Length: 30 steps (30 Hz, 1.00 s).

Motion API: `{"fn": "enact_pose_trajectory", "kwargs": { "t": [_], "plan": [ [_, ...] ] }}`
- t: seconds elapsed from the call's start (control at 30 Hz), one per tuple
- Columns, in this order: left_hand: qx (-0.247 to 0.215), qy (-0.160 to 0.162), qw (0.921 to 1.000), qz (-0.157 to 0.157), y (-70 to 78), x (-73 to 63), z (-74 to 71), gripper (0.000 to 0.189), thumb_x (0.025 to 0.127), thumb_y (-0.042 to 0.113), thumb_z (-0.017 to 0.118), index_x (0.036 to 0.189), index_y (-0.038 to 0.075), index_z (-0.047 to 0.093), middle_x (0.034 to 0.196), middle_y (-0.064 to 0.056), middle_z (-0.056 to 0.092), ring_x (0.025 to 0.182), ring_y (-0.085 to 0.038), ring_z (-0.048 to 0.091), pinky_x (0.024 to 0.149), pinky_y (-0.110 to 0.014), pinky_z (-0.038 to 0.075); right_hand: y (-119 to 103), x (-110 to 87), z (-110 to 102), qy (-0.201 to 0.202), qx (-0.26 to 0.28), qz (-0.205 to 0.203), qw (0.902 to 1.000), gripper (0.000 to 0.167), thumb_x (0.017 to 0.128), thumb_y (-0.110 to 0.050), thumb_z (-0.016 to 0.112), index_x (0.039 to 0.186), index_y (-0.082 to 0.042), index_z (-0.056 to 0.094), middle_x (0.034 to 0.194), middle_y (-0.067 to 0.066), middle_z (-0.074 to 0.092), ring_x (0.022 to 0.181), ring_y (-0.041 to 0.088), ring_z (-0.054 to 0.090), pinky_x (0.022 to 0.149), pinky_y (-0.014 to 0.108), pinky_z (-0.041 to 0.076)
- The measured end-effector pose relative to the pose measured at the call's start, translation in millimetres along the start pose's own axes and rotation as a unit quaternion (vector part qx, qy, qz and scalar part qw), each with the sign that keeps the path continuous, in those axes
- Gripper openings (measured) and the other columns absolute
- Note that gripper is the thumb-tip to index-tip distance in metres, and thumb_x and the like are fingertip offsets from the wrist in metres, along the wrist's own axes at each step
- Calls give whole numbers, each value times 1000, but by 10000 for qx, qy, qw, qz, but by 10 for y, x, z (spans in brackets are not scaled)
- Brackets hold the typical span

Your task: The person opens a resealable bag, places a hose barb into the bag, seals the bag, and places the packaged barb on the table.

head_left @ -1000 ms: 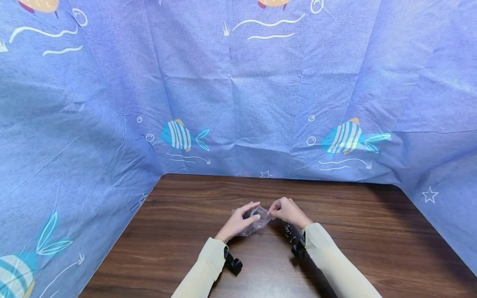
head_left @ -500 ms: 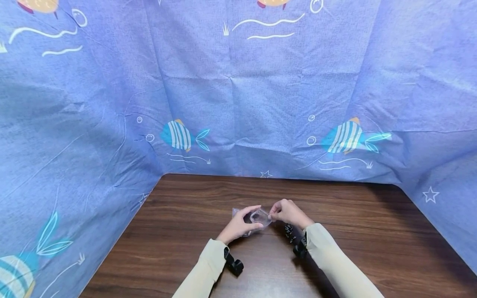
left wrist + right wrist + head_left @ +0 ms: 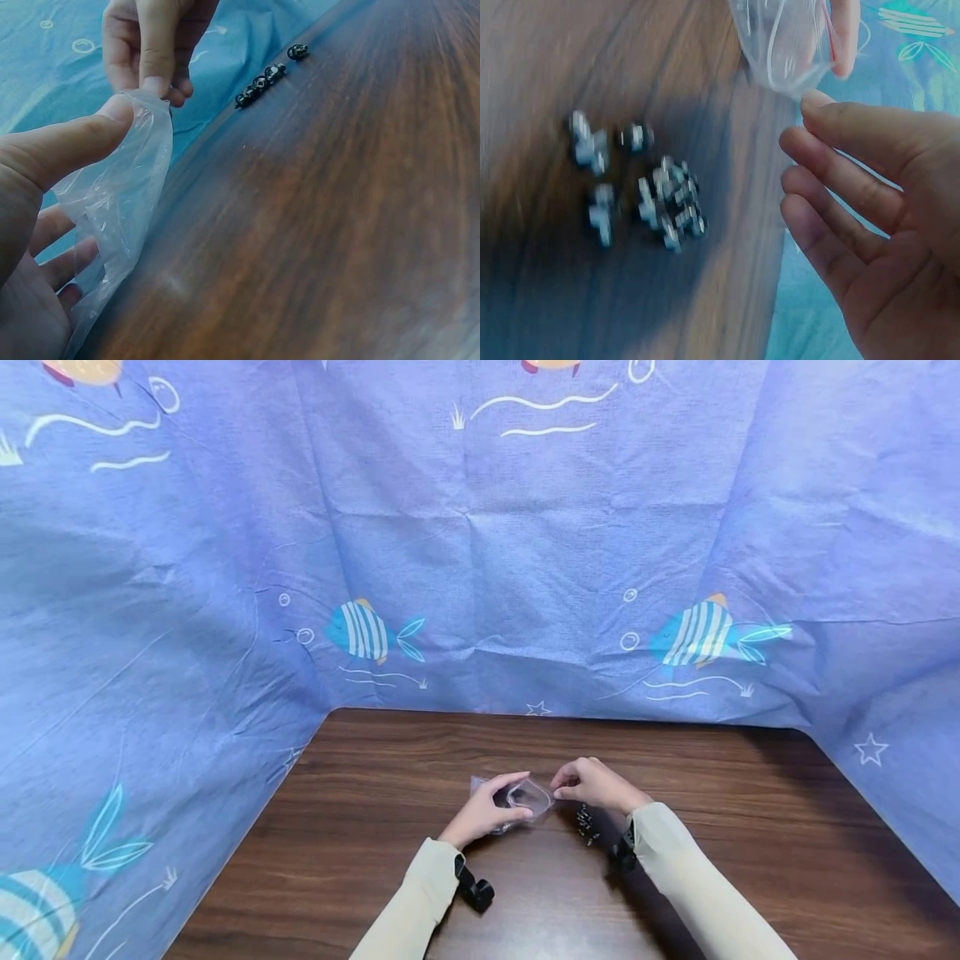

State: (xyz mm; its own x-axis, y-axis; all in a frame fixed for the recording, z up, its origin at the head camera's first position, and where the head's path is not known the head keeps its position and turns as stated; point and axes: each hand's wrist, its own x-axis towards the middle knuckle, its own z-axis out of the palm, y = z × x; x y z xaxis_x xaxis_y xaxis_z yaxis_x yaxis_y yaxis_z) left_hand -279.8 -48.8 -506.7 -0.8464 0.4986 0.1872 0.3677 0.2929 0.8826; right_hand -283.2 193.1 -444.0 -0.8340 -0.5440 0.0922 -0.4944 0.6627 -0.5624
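Small dark-and-silver pieces (image 3: 587, 825) lie clustered on a brown wood-grain table (image 3: 337, 860); just beyond, the left hand (image 3: 481, 816) grips a clear, crinkled plastic bag (image 3: 112, 195) between thumb and fingers, its mouth gaping; the right hand (image 3: 596, 783) pinches the bag's edge; behind hangs blue fish-print cloth (image 3: 525, 568).

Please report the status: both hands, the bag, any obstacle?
Left hand holds clear bag, mouth open. Right hand at bag's edge, pinch unclear. Small metallic-looking parts on table nearby; no obstacle seen.

head: forward-down, farthest | left wrist: close, low | right wrist: close | wrists share: bag (image 3: 112, 199)
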Motion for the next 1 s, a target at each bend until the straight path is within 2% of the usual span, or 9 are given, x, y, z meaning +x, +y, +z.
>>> {"fn": "enact_pose_trajectory", "kwargs": {
  "t": [0.3, 0.57, 0.7, 0.8, 0.9, 1.0],
  "plan": [
    [26, 68, 10000, 67, 9, 21, 13, 62, 81, 28, 77, 137, 17, 54, 139, -2, 55, 127, -21, 51, 108, -39, 37, 144, -141, -170, -345, -267, 86, 9990, 5, 85, -8, 70, 87, -5, 73, 79, -5, 70, 70, 0, 55, 65, 21, 48],
    [-29, 114, 9999, -43, 18, 3, 39, 59, 81, 22, 78, 136, 19, 55, 138, -1, 56, 125, -21, 52, 107, -37, 37, 227, -226, -188, -444, -528, -330, 9971, 7, 83, -1, 69, 87, -4, 73, 82, 3, 72, 75, 6, 62, 68, 22, 52],
    [2, 41, 10000, -73, 190, -56, 3, 59, 83, 17, 76, 137, 9, 53, 139, -8, 55, 126, -27, 51, 107, -38, 36, 249, -243, -142, -434, -614, -637, 9951, 10, 81, 3, 69, 87, -3, 73, 84, 6, 72, 78, 12, 65, 71, 24, 54],
    [8, 14, 10000, -92, 185, -64, -4, 60, 83, 18, 76, 138, 9, 53, 139, -8, 55, 126, -27, 51, 107, -38, 36, 246, -262, -119, -394, -735, -856, 9928, 12, 79, 6, 69, 85, -3, 73, 82, 6, 71, 78, 14, 66, 71, 25, 54],
    [-42, 41, 9999, -97, 36, -27, 18, 61, 82, 24, 77, 138, 15, 53, 139, -3, 55, 126, -23, 51, 108, -38, 36, 244, -268, -111, -343, -889, -1047, 9899, 13, 78, 9, 70, 84, -2, 73, 81, 6, 70, 77, 16, 66, 70, 24, 54],
    [-39, 37, 10000, -70, 2, -13, 3, 62, 81, 30, 77, 137, 18, 54, 139, -1, 55, 126, -19, 51, 107, -37, 37, 260, -252, -107, -300, -1084, -1263, 9856, 13, 76, 10, 71, 83, -1, 74, 80, 5, 69, 75, 17, 66, 69, 23, 54]
  ]
}}
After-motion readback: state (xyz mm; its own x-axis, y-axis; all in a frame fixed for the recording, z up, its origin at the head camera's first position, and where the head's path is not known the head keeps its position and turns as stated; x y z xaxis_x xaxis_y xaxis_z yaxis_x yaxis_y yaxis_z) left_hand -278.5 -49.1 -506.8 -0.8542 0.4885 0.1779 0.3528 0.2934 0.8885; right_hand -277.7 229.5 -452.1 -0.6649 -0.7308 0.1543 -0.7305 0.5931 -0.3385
